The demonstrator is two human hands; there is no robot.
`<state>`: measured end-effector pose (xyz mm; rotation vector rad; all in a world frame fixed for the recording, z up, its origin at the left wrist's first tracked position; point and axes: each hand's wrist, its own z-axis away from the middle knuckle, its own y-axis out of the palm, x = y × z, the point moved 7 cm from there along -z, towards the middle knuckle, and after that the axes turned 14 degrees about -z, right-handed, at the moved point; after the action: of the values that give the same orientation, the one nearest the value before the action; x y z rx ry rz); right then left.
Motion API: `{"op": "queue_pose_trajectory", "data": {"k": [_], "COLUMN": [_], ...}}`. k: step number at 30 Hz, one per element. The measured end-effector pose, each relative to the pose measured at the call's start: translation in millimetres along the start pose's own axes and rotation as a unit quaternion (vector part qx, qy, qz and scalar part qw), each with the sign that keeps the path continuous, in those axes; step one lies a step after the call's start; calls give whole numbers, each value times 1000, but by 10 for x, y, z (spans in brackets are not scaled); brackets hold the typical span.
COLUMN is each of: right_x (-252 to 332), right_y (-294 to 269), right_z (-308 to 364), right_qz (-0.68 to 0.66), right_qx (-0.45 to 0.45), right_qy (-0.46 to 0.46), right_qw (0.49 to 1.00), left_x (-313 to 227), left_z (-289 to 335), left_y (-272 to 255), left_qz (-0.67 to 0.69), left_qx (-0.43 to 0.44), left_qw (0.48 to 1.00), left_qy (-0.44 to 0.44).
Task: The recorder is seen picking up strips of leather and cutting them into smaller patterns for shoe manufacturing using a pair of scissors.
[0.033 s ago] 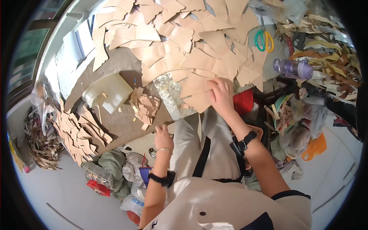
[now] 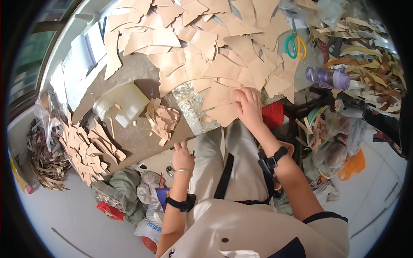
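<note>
My right hand (image 2: pixel 248 104) is bent over the right edge of a tan leather piece (image 2: pixel 223 112), fingers curled onto it. This piece lies at the near side of a wide heap of similar cut leather pieces (image 2: pixel 189 38), many with wavy edges. My left hand (image 2: pixel 183 158) is by the near edge of the brown work board (image 2: pixel 142 148), fingers curled in; whatever they may hold is too small to make out. Close by it lies a small pile of narrow leather strips (image 2: pixel 162 120). A pale speckled slab (image 2: pixel 188 103) shows between the pile and the heap.
On the board stands a translucent glue container (image 2: pixel 124 103) with a stick; stacked leather pieces (image 2: pixel 84 148) lie left of it. Scissors with green and yellow handles (image 2: pixel 296 45) and a purple bottle (image 2: pixel 328 77) are at the right. Scraps (image 2: pixel 365 64) and bags (image 2: pixel 333 157) crowd the sides.
My left hand has shifted very slightly, its fingers now closer together. My right hand stays on the same leather piece.
</note>
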<state>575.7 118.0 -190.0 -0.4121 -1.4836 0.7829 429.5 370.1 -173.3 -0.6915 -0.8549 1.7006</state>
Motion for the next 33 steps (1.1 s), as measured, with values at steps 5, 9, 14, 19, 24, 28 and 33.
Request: {"op": "queue_pose_trajectory", "data": {"k": [5, 9, 14, 19, 24, 28, 33], "right_x": [302, 294, 363, -472, -1697, -1262, -891], "right_y": [-31, 115, 31, -761, -1252, -1390, -1976], "right_z": [-391, -438, -446, -1135, -2060, -2241, -2029], "right_qz": [139, 111, -11, -467, -563, -116, -291], "right_qx": [-7, 76, 144, -29, -238, -252, -297], "right_qy": [4, 14, -73, 318, 293, 196, 70], "right_qw": [990, 991, 987, 825, 735, 941, 907], "left_x": [-960, -1535, -1651, -1596, -1827, -1911, -1728], "left_z": [-175, -525, -698, -767, -1144, -1349, -1395], "left_y": [-296, -364, -80, -388, -632, -681, -721], "left_qz": [135, 42, -11, 96, -32, -42, -15], "left_qx": [-73, -210, -105, -105, -157, -99, 1], "left_qw": [959, 951, 970, 972, 961, 966, 984], "left_qy": [239, 225, 218, 189, 224, 235, 177]}}
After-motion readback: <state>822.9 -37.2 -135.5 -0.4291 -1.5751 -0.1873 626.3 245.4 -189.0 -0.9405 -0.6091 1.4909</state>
